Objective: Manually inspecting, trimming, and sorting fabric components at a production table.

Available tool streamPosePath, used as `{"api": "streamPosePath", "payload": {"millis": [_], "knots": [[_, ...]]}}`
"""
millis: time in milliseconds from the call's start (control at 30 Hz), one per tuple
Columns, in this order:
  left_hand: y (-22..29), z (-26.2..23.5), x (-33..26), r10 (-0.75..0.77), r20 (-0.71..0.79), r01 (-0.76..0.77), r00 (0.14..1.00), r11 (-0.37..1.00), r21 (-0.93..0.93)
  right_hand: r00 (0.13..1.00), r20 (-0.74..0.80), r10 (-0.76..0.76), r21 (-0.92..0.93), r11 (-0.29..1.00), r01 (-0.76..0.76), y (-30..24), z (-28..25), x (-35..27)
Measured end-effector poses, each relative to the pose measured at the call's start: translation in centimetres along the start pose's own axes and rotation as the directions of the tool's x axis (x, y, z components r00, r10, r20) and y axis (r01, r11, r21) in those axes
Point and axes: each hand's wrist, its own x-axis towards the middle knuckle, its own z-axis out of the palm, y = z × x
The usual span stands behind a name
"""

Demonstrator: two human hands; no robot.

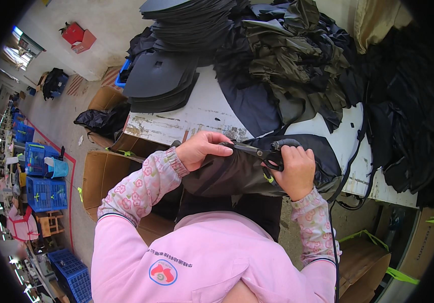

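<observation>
Left hand [200, 148] pinches the dark fabric piece [237, 174] taut at the surface's [202, 113] near edge, so scissors [260, 151], gripped in the right hand [294, 171], can cut cleanly.

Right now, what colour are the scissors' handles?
Black, seen in the head view: the scissors are in the right hand.

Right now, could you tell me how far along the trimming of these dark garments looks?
Done: cannot tell, no finished pile is distinguishable. In hand: the left hand holds a dark garment while the right hand works black scissors on it. Left: a heap of dark fabric on the table.
</observation>
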Motion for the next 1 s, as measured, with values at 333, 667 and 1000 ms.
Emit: {"api": "streamPosePath", "payload": {"millis": [333, 667, 1000], "knots": [[0.2, -0.1, 0.6, -0.027, 0.049, 0.026, 0.998, 0.999, 0.018, 0.999, 0.032, 0.035, -0.019, 0.999, -0.034, 0.1, 0.4, 0.4], [-1.2, 0.8, 2.5, 0.035, 0.160, -0.066, 0.986, 0.979, 0.194, 0.976, 0.218, 0.024, 0.805, 0.560, -0.194, -3.4, -0.5, 3.1], [-1.6, -0.2, 2.6, -0.016, 0.237, -0.002, 0.971, 0.997, 0.077, 0.962, 0.209, -0.178, 0.820, 0.567, -0.074, -4.0, 0.4, 4.5]]}}
